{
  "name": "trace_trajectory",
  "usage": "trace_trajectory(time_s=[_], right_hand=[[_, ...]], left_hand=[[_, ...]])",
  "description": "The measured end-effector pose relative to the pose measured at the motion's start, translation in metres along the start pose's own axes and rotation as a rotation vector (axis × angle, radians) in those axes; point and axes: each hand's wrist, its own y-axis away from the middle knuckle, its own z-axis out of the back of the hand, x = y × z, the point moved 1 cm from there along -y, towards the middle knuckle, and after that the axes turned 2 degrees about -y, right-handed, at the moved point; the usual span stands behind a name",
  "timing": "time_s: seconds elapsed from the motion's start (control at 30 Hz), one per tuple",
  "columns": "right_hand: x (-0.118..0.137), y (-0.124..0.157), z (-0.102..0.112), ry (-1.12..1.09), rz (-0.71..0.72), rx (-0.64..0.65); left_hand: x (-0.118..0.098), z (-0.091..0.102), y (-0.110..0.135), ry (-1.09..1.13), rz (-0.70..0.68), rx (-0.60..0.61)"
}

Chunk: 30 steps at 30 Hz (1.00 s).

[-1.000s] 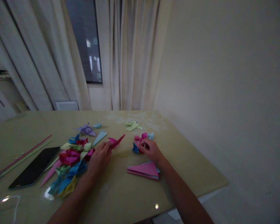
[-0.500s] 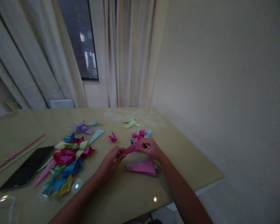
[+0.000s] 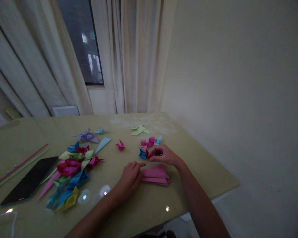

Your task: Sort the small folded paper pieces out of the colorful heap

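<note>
My left hand [image 3: 129, 177] lies on the table with its fingertips touching the left end of a stack of pink folded triangles [image 3: 155, 175]. Its fingers are loosely curled and hold nothing that I can see. My right hand [image 3: 164, 154] rests just beyond the stack, fingers curled at a cluster of small folded pieces [image 3: 149, 144] in pink, blue and light blue. Whether it pinches one of them is hidden. A small pink folded piece [image 3: 120, 145] lies alone on the table to the left of that cluster.
A heap of coloured origami [image 3: 71, 170] lies at left, beside a dark phone [image 3: 27, 180] and two thin straws [image 3: 17, 166]. A green folded piece [image 3: 139, 129] and a purple one [image 3: 87, 136] sit farther back. The table [image 3: 201, 165] ends at right near the wall.
The long pink piece held between both hands has come down onto the pink stack. My left hand now rests at the stack's end; my right hand moved back to the small pieces.
</note>
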Motion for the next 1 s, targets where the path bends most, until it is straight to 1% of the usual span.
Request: trace_trajectory(time_s=[0.07, 0.1, 0.17, 0.23, 0.3, 0.37, 0.47, 0.57, 0.67, 0.73, 0.83, 0.9, 1.0], right_hand=[[-0.001, -0.001, -0.002, 0.019, 0.002, -0.016], [-0.001, -0.001, -0.004, 0.032, 0.006, -0.026], [-0.002, -0.002, -0.005, 0.067, 0.015, -0.068], [-0.002, -0.004, -0.004, 0.122, 0.033, -0.155], [-0.003, -0.005, -0.003, 0.18, 0.059, -0.278], [-0.005, -0.008, -0.001, 0.205, 0.082, -0.394], [-0.01, -0.011, 0.001, 0.19, 0.101, -0.526], [-0.015, -0.014, 0.002, 0.168, 0.11, -0.611], [-0.016, -0.015, 0.0, 0.167, 0.121, -0.655], [-0.015, -0.015, -0.002, 0.166, 0.127, -0.659], [-0.016, -0.016, -0.007, 0.159, 0.127, -0.644], [-0.019, -0.018, -0.009, 0.161, 0.116, -0.634], [-0.023, -0.02, -0.009, 0.176, 0.095, -0.622]], left_hand=[[0.004, 0.0, -0.002, -0.133, 0.052, -0.014], [0.007, 0.002, -0.004, -0.191, 0.084, -0.045], [0.019, 0.012, -0.009, -0.319, 0.165, -0.164], [0.035, 0.025, -0.015, -0.463, 0.248, -0.298], [0.051, 0.035, -0.02, -0.558, 0.313, -0.349], [0.063, 0.04, -0.023, -0.591, 0.359, -0.338], [0.072, 0.041, -0.027, -0.597, 0.377, -0.34], [0.076, 0.042, -0.034, -0.596, 0.413, -0.362], [0.079, 0.049, -0.045, -0.585, 0.471, -0.283], [0.08, 0.053, -0.051, -0.574, 0.444, -0.216], [0.08, 0.053, -0.055, -0.556, 0.339, -0.164], [0.082, 0.049, -0.055, -0.516, 0.227, -0.12], [0.086, 0.04, -0.055, -0.4, 0.037, -0.049]])
